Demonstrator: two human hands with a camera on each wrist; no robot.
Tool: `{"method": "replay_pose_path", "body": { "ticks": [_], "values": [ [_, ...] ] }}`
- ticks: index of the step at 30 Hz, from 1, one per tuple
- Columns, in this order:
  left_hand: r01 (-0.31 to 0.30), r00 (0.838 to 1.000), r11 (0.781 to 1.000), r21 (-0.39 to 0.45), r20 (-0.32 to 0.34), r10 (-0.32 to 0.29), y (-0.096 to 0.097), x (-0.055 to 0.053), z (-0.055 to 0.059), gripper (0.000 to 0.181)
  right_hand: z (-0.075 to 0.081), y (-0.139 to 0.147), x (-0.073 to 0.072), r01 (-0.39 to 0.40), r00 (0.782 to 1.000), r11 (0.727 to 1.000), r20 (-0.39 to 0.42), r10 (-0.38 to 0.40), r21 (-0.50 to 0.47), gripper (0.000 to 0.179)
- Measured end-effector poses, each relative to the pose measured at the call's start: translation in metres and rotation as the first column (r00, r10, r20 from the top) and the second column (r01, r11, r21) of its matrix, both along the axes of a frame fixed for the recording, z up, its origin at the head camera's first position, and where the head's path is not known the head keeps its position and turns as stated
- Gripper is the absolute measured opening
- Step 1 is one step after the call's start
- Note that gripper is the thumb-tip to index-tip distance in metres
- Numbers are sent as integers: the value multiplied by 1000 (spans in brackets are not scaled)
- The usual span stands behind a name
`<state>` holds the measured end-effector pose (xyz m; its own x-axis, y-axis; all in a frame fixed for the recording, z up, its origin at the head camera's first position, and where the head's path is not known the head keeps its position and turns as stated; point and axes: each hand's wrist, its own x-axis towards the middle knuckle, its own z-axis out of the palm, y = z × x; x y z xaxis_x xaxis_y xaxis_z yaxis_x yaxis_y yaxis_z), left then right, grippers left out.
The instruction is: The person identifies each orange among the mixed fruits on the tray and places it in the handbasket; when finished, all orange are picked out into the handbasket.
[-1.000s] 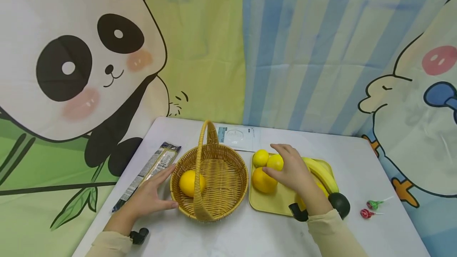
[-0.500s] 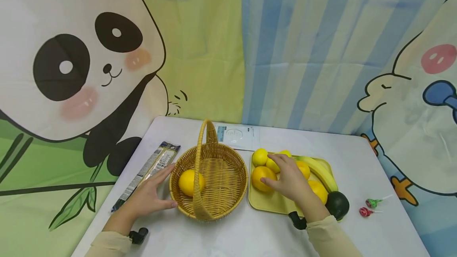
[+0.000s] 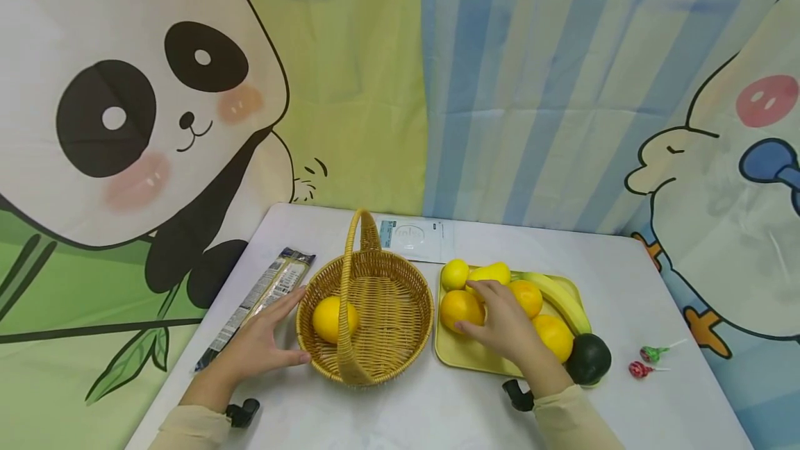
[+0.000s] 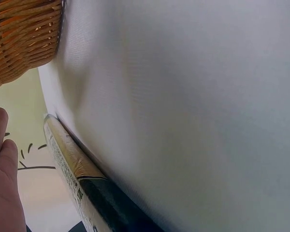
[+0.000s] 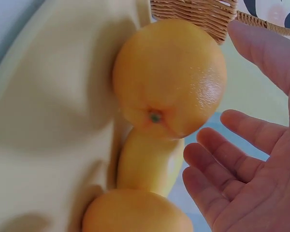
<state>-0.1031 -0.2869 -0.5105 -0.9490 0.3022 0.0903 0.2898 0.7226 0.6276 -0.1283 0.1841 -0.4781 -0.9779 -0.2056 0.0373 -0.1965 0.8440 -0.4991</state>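
Observation:
My left hand (image 3: pixel 259 342) lies against the left side of a round wicker basket (image 3: pixel 390 311), thumb and fingers spread along its rim. One orange (image 3: pixel 328 319) sits in the basket, partly behind the tall handle. My right hand (image 3: pixel 503 328) hovers over a yellow tray (image 3: pixel 475 358), spread around the right side of another orange (image 3: pixel 458 309). In the right wrist view that orange (image 5: pixel 169 79) is in front of the relaxed fingers (image 5: pixel 220 157); contact is hard to tell. A lemon (image 3: pixel 454 274) and a yellow mango-shaped fruit (image 3: pixel 497 273) lie behind it.
Two more oranges (image 3: pixel 555 337), a banana (image 3: pixel 565 301) and a dark green avocado-like fruit (image 3: pixel 589 360) are on the tray's right. A long packet (image 3: pixel 269 297) lies left of the basket, a flat white packet (image 3: pixel 415 240) behind it. Two lollipops (image 3: pixel 644 370) lie far right.
My right hand has moved down and slightly left, closer to the orange at the tray's left, uncovering the fruit behind. My left hand stays at the basket.

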Motion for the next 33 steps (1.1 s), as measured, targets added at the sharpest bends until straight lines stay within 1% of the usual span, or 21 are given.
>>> {"method": "replay_pose_path", "body": {
  "ticks": [11,19,23,33],
  "values": [
    [4,1000,1000,-6,-4,-4,-1,-2,-1,123,-8,-1,2,-7,1000,1000,-10,7,-20,83],
    [5,1000,1000,-5,-4,-5,-1,-2,0,124,-14,-3,3,-4,1000,1000,-9,4,-23,83],
    [4,1000,1000,1,-2,-4,-1,-2,0,124,-17,-5,3,-4,1000,1000,-22,3,-22,83],
    [-3,1000,1000,-7,-2,3,-1,-1,-3,124,-26,-7,4,25,999,999,-39,-27,-38,85]
  ]
}}
